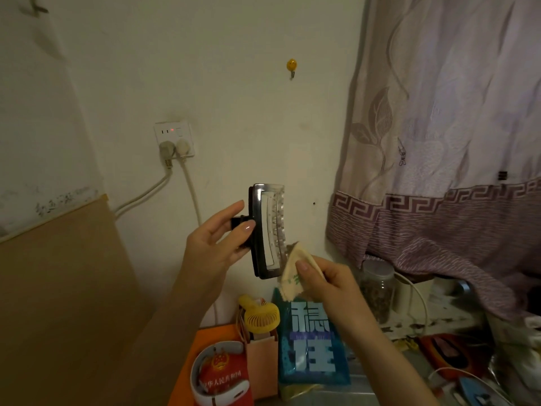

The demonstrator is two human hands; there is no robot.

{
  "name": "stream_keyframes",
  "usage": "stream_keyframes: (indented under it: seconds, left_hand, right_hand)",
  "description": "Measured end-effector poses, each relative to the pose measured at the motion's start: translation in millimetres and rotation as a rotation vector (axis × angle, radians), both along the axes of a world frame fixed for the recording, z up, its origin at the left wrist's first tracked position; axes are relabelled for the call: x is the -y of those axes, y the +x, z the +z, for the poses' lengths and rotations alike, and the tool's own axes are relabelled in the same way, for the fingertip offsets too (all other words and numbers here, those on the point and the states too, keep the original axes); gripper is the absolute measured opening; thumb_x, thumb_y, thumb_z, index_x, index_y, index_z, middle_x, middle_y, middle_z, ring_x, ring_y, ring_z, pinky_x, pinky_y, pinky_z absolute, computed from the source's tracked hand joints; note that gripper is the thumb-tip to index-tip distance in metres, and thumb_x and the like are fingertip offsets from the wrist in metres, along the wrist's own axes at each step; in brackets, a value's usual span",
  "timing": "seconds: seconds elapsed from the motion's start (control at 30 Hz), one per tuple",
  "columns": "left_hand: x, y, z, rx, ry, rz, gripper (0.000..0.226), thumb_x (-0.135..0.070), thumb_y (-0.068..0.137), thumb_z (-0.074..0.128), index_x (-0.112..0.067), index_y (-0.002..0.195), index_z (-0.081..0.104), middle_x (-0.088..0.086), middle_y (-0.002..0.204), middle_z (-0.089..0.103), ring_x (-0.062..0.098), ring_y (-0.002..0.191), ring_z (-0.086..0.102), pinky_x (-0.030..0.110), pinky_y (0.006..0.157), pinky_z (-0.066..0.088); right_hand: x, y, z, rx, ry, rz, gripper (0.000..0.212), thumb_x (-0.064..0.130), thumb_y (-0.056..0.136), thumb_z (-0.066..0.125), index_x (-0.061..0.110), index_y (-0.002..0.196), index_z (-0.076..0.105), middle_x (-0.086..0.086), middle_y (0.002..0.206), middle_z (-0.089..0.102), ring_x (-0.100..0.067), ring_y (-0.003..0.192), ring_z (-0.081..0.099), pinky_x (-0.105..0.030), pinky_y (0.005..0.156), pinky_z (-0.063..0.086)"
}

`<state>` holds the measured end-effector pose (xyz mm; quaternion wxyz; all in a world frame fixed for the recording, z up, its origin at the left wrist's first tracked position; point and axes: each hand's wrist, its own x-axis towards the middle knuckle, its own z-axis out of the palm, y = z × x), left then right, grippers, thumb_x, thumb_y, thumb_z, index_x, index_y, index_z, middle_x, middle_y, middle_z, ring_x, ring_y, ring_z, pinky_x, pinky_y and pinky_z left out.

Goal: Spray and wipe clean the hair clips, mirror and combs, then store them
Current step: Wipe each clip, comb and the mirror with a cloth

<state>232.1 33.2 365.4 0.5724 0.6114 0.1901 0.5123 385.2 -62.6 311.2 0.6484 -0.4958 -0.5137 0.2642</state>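
Note:
My left hand [218, 244] holds a large dark rectangular claw hair clip [265, 230] upright in front of the wall, thumb and fingers pinching its black lever end. The clip's clear toothed side faces right. My right hand [325, 281] pinches a folded yellowish cloth [292, 268], whose upper tip touches the clip's lower right edge. No mirror, comb or spray bottle can be made out in this view.
Below the hands stand a yellow handheld fan [259, 313] in a pink paper bag, a blue packet with large characters [313, 344], a red booklet with a white neckband [222, 376] and a glass jar [376, 291]. A wall socket [174, 139] with cables is upper left, a curtain [439, 142] right.

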Motion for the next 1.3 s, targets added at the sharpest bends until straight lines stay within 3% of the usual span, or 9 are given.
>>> stream_keyframes:
  seconds: [0.1,0.27,0.37,0.53,0.6,0.9,1.03,1.3]
  left_hand:
    - [-0.9,-2.3,1.1,-0.081,0.028,-0.016,0.053,-0.024,0.067,0.066,-0.025,0.12,0.06,0.011,0.114,0.065,0.019,0.1,0.068,0.027,0.078,0.057]
    - [4.6,-0.9,0.8,-0.182,0.096,-0.031,0.054,-0.027,0.064,0.071,-0.028,0.118,0.062,0.008,0.108,0.068,0.021,0.101,0.067,0.028,0.079,0.056]
    - [9.4,0.5,1.3,-0.222,0.134,-0.04,0.052,-0.026,0.064,0.071,-0.03,0.116,0.063,0.005,0.105,0.069,0.019,0.096,0.068,0.027,0.077,0.057]
    - [17.4,5.4,3.9,-0.264,0.189,-0.052,0.058,-0.026,0.061,0.073,-0.028,0.117,0.062,0.0,0.096,0.069,0.016,0.088,0.071,0.029,0.079,0.057]
    - [19.5,7.0,4.0,-0.255,0.192,-0.057,0.057,-0.024,0.06,0.074,-0.027,0.116,0.062,0.001,0.094,0.068,0.016,0.086,0.071,0.029,0.078,0.057]
    - [16.3,3.1,2.4,-0.195,0.149,-0.067,0.054,-0.021,0.064,0.071,-0.028,0.117,0.061,0.007,0.101,0.068,0.019,0.091,0.07,0.025,0.072,0.056]
    - [15.6,5.6,0.2,-0.176,0.118,-0.075,0.055,-0.021,0.063,0.072,-0.029,0.117,0.061,0.005,0.101,0.069,0.021,0.093,0.069,0.028,0.075,0.057]
    - [15.7,9.7,-2.5,-0.114,0.074,-0.07,0.056,-0.021,0.063,0.071,-0.03,0.117,0.06,-0.001,0.097,0.072,0.019,0.096,0.069,0.034,0.082,0.056]
  right_hand:
    - [1.1,13.9,14.1,-0.014,0.04,-0.069,0.034,0.033,0.085,0.052,0.005,0.091,0.069,-0.024,0.084,0.067,-0.019,0.071,0.062,-0.028,0.068,0.053]
    - [1.0,29.8,49.6,0.046,0.18,-0.127,0.024,0.013,0.093,0.051,0.003,0.108,0.068,0.0,0.077,0.069,0.001,0.066,0.061,-0.011,0.06,0.047]
    - [-2.2,32.9,66.4,0.111,0.252,-0.147,0.024,0.009,0.091,0.056,0.002,0.111,0.067,0.008,0.074,0.068,0.003,0.063,0.059,-0.01,0.059,0.045]
    - [-10.2,23.0,73.2,0.212,0.25,-0.117,0.03,0.01,0.082,0.068,0.014,0.112,0.067,0.003,0.103,0.071,0.001,0.092,0.066,-0.013,0.076,0.05]
    - [-14.2,20.6,69.6,0.238,0.249,-0.136,0.031,0.012,0.08,0.071,0.019,0.109,0.068,0.002,0.106,0.071,-0.002,0.096,0.066,-0.016,0.078,0.051]
    - [-11.9,28.5,56.7,-0.039,0.21,-0.131,0.017,0.01,0.085,0.064,0.007,0.1,0.072,-0.001,0.071,0.069,-0.007,0.065,0.06,-0.018,0.06,0.048]
    - [-10.9,24.9,52.6,-0.176,0.146,-0.084,0.015,0.017,0.087,0.062,0.019,0.077,0.073,0.003,0.061,0.063,-0.01,0.059,0.054,-0.026,0.059,0.046]
    - [-12.6,8.3,37.7,-0.337,0.132,-0.028,0.022,0.023,0.086,0.059,0.003,0.088,0.07,-0.004,0.071,0.069,-0.011,0.066,0.063,-0.022,0.061,0.053]
